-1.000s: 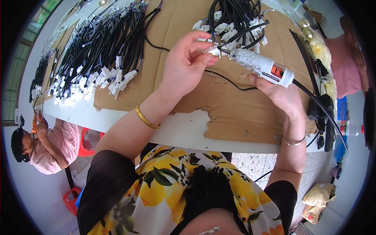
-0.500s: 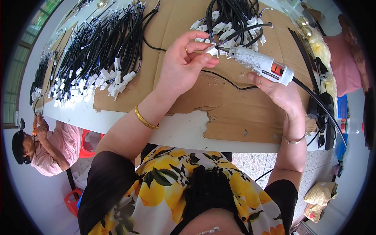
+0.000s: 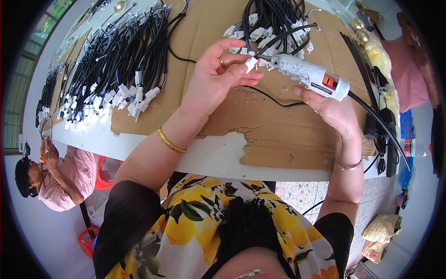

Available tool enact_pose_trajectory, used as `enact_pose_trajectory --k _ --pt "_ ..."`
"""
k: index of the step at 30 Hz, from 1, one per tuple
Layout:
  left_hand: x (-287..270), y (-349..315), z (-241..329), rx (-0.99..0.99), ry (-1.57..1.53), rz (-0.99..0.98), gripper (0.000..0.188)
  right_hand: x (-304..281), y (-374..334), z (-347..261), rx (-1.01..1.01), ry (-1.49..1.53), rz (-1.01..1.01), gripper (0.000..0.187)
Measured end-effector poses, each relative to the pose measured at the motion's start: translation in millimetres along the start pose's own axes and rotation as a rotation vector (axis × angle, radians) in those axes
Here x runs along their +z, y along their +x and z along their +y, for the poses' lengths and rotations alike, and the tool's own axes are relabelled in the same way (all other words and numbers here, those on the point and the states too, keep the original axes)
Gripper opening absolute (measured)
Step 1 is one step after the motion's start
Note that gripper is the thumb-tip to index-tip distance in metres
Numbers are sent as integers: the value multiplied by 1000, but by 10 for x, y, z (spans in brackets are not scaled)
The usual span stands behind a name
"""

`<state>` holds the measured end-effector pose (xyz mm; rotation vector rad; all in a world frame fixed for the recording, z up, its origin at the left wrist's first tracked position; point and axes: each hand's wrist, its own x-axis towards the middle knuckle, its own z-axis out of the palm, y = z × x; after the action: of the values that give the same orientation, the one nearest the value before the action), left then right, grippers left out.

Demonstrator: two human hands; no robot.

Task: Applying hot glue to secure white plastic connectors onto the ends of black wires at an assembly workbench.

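Observation:
My left hand (image 3: 211, 76) is closed, pinching a small white plastic connector (image 3: 252, 63) between thumb and fingertips. A black cable (image 3: 289, 33) runs from the connector's far end toward the upper right. My right hand (image 3: 332, 107) is wrapped round the underside of a white hot glue gun (image 3: 316, 80); its grip is hidden by the hand. Clear, crumpled wrapping covers the gun's front, and a red switch shows on its side. The metal nozzle (image 3: 265, 58) points left, right at the connector. A long black rod (image 3: 381, 122), like a glue stick, trails from the gun's back.
Torn cardboard (image 3: 288, 139) covers part of the white table (image 3: 209, 156). A big pile of black cables with white connectors (image 3: 125, 60) lies left, a smaller bundle (image 3: 274, 14) ahead. Black rods (image 3: 360, 65) and a power adapter (image 3: 383, 123) lie right. Another person (image 3: 65, 179) works at far left.
The connector has tilted in my left fingers, which have shifted slightly left and down. The glue gun stays almost in place, its nozzle still at the connector.

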<state>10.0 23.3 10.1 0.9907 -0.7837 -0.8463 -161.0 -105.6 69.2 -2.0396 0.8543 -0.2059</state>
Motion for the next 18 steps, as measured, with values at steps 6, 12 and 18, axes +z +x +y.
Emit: enact_pose_trajectory --k 6,12,18 --pt "19 8 12 55 74 18 33 9 17 73 -32 32 5 22" --pt "33 16 -12 90 97 63 32 10 16 58 -45 60 -23 22" --pt "18 17 -42 144 159 64 32 25 18 57 -33 46 11 22"
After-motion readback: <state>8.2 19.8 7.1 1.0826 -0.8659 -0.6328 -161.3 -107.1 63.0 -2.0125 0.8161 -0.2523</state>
